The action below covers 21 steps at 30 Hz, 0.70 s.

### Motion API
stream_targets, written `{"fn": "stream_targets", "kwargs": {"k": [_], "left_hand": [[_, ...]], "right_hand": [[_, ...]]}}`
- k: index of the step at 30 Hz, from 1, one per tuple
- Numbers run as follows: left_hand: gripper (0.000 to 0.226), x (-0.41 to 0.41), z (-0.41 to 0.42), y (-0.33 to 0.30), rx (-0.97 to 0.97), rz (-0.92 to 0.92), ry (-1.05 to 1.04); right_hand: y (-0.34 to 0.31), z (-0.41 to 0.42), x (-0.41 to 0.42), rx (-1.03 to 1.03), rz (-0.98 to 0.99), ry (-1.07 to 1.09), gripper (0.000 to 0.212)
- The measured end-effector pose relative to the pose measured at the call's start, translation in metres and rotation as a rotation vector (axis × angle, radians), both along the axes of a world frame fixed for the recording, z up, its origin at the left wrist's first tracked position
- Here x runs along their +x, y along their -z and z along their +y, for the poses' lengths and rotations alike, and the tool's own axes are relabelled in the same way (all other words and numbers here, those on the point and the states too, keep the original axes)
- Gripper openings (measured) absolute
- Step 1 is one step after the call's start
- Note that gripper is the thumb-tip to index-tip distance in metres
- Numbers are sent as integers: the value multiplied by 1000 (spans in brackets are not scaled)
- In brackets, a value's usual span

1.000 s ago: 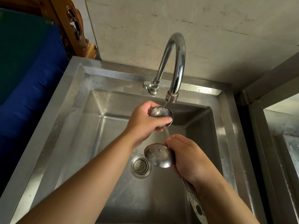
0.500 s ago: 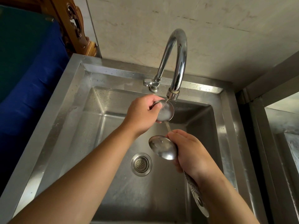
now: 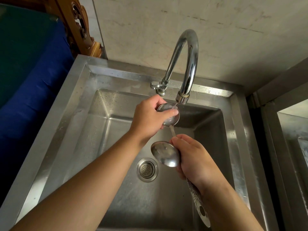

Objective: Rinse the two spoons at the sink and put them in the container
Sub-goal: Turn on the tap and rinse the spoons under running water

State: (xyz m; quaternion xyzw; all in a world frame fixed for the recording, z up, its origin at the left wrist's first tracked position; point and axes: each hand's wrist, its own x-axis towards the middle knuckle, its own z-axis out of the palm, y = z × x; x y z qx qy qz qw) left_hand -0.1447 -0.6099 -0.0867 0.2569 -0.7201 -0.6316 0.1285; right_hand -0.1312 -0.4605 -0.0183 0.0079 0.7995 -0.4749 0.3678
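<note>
Two steel spoons are over the sink point(image 3: 80, 104). The upper spoon point(image 3: 172, 118) has its bowl right under the tap spout, with a thin stream of water running onto it. My left hand point(image 3: 150, 117) wraps around that bowl, thumb across its face. My right hand point(image 3: 195, 160) grips both handles together. The lower spoon point(image 3: 164, 154) sticks out to the left of that hand, bowl face up. A patterned handle end point(image 3: 200, 205) pokes out below my right wrist. No container for the spoons is visible.
The curved chrome tap point(image 3: 188, 60) rises from the sink's back rim, its lever point(image 3: 155, 85) to the left. A round drain strainer point(image 3: 147, 170) sits in the basin floor. A second steel unit point(image 3: 291, 147) stands at the right, blue fabric point(image 3: 33, 90) at the left.
My left thumb has slid across the upper spoon's bowl, rubbing it under the water. Both hands and spoons rose slightly toward the spout.
</note>
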Motion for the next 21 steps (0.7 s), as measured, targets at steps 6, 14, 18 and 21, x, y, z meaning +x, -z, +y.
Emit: {"fn": "stream_targets", "kwargs": {"k": [6, 14, 18, 21], "left_hand": [[12, 1, -2, -3, -22, 32, -41], [60, 15, -4, -5, 366, 19, 97], [61, 17, 2, -4, 418, 75, 83], [50, 13, 8, -2, 367, 81, 44]], "right_hand": [[0, -1, -2, -25, -2, 27, 33], [3, 4, -7, -75, -69, 51, 30], [5, 6, -6, -87, -78, 42, 33], [8, 7, -4, -91, -90, 48, 34]]}}
